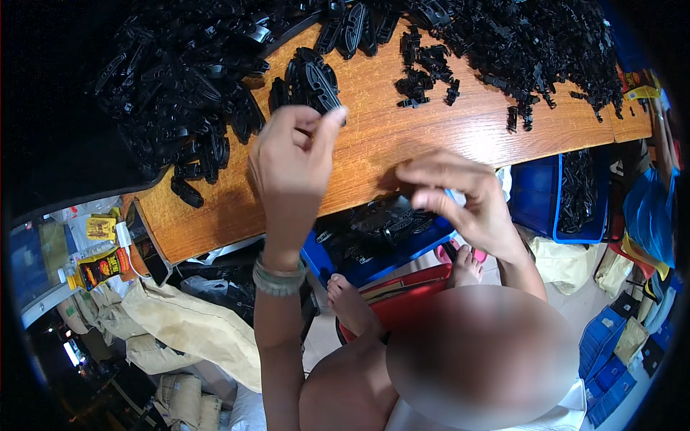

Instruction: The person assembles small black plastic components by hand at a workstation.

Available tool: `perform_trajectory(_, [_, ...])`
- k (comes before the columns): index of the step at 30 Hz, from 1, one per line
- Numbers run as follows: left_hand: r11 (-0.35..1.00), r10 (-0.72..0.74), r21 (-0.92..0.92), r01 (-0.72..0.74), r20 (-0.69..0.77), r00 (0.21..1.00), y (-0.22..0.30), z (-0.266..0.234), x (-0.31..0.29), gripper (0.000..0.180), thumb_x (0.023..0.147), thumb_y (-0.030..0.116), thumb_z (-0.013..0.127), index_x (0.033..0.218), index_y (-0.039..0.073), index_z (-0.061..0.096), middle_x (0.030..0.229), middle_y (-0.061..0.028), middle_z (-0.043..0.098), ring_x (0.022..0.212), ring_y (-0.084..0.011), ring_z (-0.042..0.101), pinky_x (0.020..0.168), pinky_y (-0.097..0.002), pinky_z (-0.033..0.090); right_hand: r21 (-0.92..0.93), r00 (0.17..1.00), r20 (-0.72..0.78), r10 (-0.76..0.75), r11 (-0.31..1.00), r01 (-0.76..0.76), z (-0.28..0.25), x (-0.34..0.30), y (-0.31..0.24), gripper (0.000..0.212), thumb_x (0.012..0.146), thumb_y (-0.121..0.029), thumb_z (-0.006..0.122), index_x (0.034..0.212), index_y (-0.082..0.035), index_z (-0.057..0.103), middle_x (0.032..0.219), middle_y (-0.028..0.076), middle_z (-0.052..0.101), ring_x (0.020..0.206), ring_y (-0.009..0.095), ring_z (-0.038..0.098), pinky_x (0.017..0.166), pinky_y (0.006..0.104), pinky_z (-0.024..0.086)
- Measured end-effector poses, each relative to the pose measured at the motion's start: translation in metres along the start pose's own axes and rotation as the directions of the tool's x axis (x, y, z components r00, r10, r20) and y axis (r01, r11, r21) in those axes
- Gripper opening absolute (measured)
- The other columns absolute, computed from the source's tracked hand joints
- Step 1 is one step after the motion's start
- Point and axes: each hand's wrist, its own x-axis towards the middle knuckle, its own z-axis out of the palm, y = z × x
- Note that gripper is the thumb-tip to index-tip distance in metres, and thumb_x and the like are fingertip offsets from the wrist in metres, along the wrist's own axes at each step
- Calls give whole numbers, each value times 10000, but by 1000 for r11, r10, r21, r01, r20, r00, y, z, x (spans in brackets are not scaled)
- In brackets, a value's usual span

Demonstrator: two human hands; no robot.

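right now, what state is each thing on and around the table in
left hand, fingers curled, grip unclear
right hand, fingers and thumb apart
long parts, loosely heaped
small parts, heaped, some scattered
table, partly covered
middle bin, open, black parts inside
right bin, open, black parts inside

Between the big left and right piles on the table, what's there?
Head view: long black parts just beyond the left hand, then a small cluster of black pieces, with bare tabletop between them.

On the table (381, 136), one parts heap (180, 86) lies left, another heap (532, 43) right.
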Motion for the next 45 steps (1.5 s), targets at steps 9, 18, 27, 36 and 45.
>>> perform_trajectory(9, [837,262,517,-179,-92,961,-12,15,20,242,746,186,704,837,29,543,718,-97,581,670,-281,586,591,-353,450,-669,933,-185,-309,735,111,-1,51,32,154,741,17,635,892,-12,642,853,92,558,736,223,583,633,288,476])
perform_trajectory(18, [844,106,-536,-5,158,982,-5,23,-15,257,780,-67,618,1010,-48,504,870,-102,577,680,-104,573,572,-212,512,622,953,-209,221,782,-45,-10,35,24,176,864,-5,554,1031,37,595,717,45,603,610,111,576,600,206,482])
perform_trajectory(27, [706,5,-670,229,327,945,7,21,-24,249,781,-71,612,1024,-97,561,873,-150,633,761,-158,640,671,-235,543,320,956,-291,26,945,72,-3,26,7,125,771,32,652,893,14,677,919,71,568,695,123,575,594,203,476])
perform_trajectory(36, [752,30,-629,195,330,944,10,14,-25,225,778,-58,611,999,-80,574,862,-131,641,750,-155,649,682,-234,530,195,950,-309,48,981,14,8,16,5,171,744,10,681,913,8,660,839,49,571,751,110,514,648,225,412])
perform_trajectory(45, [826,174,-554,103,425,888,12,8,-20,192,827,-2,567,1008,-64,579,868,-106,637,750,-131,625,592,-236,526,224,965,-222,139,971,-89,-5,0,4,201,749,-22,693,941,19,649,784,47,588,632,88,510,566,207,408])
